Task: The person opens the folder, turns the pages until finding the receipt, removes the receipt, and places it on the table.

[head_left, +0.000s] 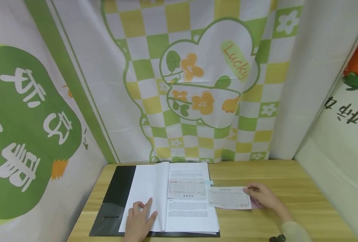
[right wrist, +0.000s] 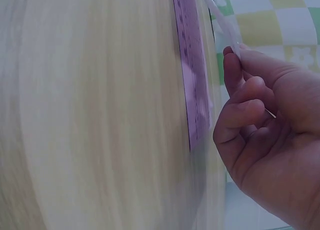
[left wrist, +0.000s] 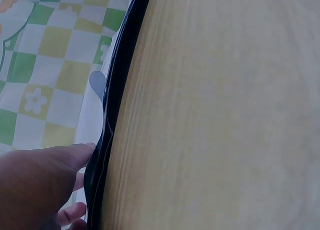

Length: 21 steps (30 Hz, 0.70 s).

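Note:
An open black folder (head_left: 113, 188) lies on the table with white sheets in it. My left hand (head_left: 139, 218) rests on the blank left page (head_left: 150, 183), index finger extended; the left wrist view shows this hand (left wrist: 42, 180) beside the folder's dark edge (left wrist: 120, 89). Between thumb and fingers, my right hand (head_left: 265, 196) pinches the right end of a white printed form slip (head_left: 228, 198). In the right wrist view the slip's thin edge (right wrist: 225, 29) is raised above a pink sheet (right wrist: 195, 74). A similar printed slip (head_left: 186, 189) lies on the right page (head_left: 188, 220).
A pale blue tab (head_left: 209, 182) sticks out from the right side of the pages. The wooden table (head_left: 276, 174) extends to the right of the folder. Printed fabric curtains (head_left: 179, 144) hang behind the table and on both sides.

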Available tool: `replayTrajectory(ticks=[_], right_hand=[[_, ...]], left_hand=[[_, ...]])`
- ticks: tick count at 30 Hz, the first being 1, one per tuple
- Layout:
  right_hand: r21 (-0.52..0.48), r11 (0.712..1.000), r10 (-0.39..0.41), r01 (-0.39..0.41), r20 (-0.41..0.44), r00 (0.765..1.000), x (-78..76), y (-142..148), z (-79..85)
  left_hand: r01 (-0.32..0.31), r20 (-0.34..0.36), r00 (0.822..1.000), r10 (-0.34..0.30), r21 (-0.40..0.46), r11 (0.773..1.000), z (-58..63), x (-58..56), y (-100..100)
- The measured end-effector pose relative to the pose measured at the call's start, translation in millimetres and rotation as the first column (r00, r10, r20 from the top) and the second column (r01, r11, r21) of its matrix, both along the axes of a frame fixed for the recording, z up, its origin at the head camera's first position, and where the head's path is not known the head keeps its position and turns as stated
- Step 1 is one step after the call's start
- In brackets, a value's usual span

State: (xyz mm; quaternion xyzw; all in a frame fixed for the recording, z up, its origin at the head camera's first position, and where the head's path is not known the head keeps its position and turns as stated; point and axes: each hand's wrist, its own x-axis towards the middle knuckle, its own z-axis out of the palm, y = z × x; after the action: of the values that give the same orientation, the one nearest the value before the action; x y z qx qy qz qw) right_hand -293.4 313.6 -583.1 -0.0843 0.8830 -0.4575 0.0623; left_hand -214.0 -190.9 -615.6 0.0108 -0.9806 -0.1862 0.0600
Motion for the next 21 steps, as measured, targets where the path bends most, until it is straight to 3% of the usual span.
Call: replayTrajectory(ticks=[7,12,21], right_hand=[[0.034,0.999,-0.005,0.005,0.002,1.0,1.7,11,-3.6],[0.015,1.0,0.0,-0.001,0.05,0.999,6.4,15,-9.1],[0.015,1.0,-0.003,0.002,0.043,0.999,3.1,16,-10.2]], left_hand=[[0.027,-0.042,0.999,-0.027,-0.021,0.999,-3.0,1.6,-1],[0.022,-0.017,1.0,-0.022,-0.03,0.999,-5.8,-0.6,0],[0.005,-0.019,1.0,-0.006,-0.029,1.0,-4.0,-1.5,0]])
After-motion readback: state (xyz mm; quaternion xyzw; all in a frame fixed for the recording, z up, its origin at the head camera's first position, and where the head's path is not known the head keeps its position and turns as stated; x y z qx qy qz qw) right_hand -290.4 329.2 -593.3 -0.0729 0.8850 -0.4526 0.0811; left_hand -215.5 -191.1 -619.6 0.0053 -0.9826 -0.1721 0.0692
